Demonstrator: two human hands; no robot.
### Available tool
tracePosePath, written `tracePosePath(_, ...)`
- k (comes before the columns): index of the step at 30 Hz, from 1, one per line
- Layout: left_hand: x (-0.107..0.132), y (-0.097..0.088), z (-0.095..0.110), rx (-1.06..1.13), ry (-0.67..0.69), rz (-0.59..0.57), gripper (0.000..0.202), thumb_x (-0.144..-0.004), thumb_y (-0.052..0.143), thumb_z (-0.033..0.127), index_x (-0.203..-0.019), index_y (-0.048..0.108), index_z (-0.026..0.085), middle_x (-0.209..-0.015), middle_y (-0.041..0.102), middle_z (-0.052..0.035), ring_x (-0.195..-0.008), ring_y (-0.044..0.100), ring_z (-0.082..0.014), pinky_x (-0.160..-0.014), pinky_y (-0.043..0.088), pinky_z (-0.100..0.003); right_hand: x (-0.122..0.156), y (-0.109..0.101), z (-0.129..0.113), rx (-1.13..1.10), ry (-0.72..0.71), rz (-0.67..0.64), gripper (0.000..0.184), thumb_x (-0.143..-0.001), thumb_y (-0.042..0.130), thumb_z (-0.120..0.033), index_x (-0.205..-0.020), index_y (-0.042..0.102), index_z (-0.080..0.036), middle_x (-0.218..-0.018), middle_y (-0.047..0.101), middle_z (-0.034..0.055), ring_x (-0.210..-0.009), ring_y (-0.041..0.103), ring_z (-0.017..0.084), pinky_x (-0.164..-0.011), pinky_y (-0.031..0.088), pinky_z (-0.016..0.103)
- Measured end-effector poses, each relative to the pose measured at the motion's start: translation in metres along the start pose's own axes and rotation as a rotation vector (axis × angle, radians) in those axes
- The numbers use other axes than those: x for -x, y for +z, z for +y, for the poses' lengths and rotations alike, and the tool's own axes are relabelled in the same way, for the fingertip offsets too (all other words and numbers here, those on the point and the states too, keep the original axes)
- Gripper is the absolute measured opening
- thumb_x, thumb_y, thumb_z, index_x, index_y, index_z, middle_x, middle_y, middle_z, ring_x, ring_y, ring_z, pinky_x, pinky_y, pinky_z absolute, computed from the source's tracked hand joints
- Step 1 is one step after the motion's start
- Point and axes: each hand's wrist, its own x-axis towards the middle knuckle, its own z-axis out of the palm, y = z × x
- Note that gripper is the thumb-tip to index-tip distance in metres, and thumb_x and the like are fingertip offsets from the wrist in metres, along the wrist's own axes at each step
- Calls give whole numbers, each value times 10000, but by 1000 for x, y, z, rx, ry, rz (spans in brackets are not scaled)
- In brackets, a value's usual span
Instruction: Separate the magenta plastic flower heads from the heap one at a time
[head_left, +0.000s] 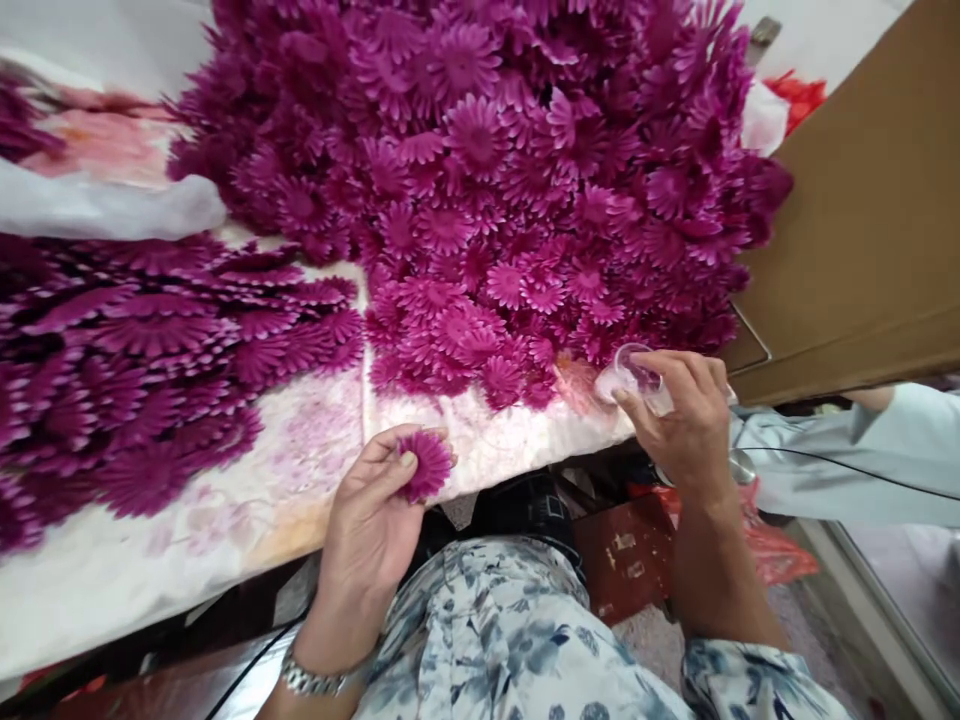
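Between the thumb and fingers of my left hand [373, 510] is a purple artificial flower layer [429, 466], its round face turned up toward me. My right hand [686, 415] grips a small clear plastic cup [639, 372] by its side, tilted near the table's front edge. Just left of the cup lies a pale orange, stringy patch [576, 384], too blurred to name. A large heap of purple flower pieces [480, 200] rises in front of both hands. More purple petal layers [165, 370] lie in overlapping rows at the left.
A stained white cloth [300, 480] covers the table. The brown cardboard box [847, 210] stands close at the right. A white rolled sheet [112, 205] crosses the left side. Below the table edge are a dark red box [626, 560] and a red plastic bag [776, 545].
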Motion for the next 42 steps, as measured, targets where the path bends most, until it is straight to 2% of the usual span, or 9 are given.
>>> tracePosePath(3, 0, 5, -3, -44, -45, 8, 217, -577, 716, 108, -764, 615, 150, -795, 727, -95, -704, 677, -173, -680, 571, -277, 4, -6, 28, 152, -53, -221, 330, -771, 636, -439, -1002, 617, -205, -901, 666, 59, -851, 521, 218, -772, 345, 361)
tracePosePath(6, 2, 11, -3, -83, -104, -4, 260, -571, 714, 119, -770, 555, 172, -773, 726, -99, -727, 693, -245, -634, 579, -354, 3, -3, 35, 211, -149, -397, 267, -780, 633, -422, -927, 635, -199, -884, 681, 58, -837, 501, 216, -763, 296, 373)
tracePosePath(14, 3, 14, -1, -129, -122, -48, 301, -608, 704, 124, -813, 495, 195, -789, 726, -83, -726, 699, -250, -564, 574, -335, -10, 4, 39, 202, -219, -540, 250, -783, 635, -418, -676, 619, -192, -757, 679, 27, -758, 493, 188, -726, 265, 360)
tracePosePath(20, 2, 11, -5, -93, -100, -58, 351, -610, 721, 141, -902, 536, 200, -822, 716, -66, -698, 688, -219, -563, 572, -323, -9, -12, 45, 70, -170, -349, 275, -793, 608, -457, -902, 643, -207, -853, 692, 36, -786, 548, 189, -769, 332, 369)
tracePosePath(25, 6, 11, -9, -16, -76, -118, 404, -556, 742, 127, -922, 579, 182, -819, 704, -58, -759, 687, -216, -647, 565, -316, -1, -18, 44, -67, -25, -99, 105, -774, 653, -325, -752, 592, -242, -706, 640, 42, -697, 570, 183, -685, 421, 340)
tracePosePath(29, 7, 6, -13, -1, -30, -87, 313, -547, 756, 128, -826, 615, 143, -754, 697, -43, -708, 678, -174, -646, 544, -266, 6, -7, 15, -161, -15, -50, 89, -773, 651, -233, -756, 566, -251, -693, 614, 33, -679, 575, 173, -651, 453, 316)
tracePosePath(33, 10, 0, -13, 7, -2, -60, 235, -557, 769, 198, -719, 617, 120, -676, 679, -36, -655, 673, -179, -667, 546, -311, 6, 9, -33, -417, -84, -128, 68, -820, 562, -153, -819, 569, -221, -729, 604, 15, -697, 577, 163, -664, 462, 314)
tracePosePath(37, 14, -3, -11, -15, 21, -49, 232, -576, 761, 209, -757, 638, 130, -683, 677, -26, -618, 653, -155, -632, 538, -295, 3, 26, -79, -669, -143, -233, 188, -841, 486, -73, -941, 585, -197, -814, 616, 37, -759, 589, 144, -672, 470, 277)
tracePosePath(42, 18, -7, -9, 7, 52, -77, 166, -581, 739, 161, -723, 655, 140, -659, 642, 9, -580, 575, -89, -584, 499, -220, 2, 49, -122, -840, -187, -315, 104, -849, 536, -150, -945, 575, -158, -803, 587, 48, -754, 566, 137, -688, 488, 268)
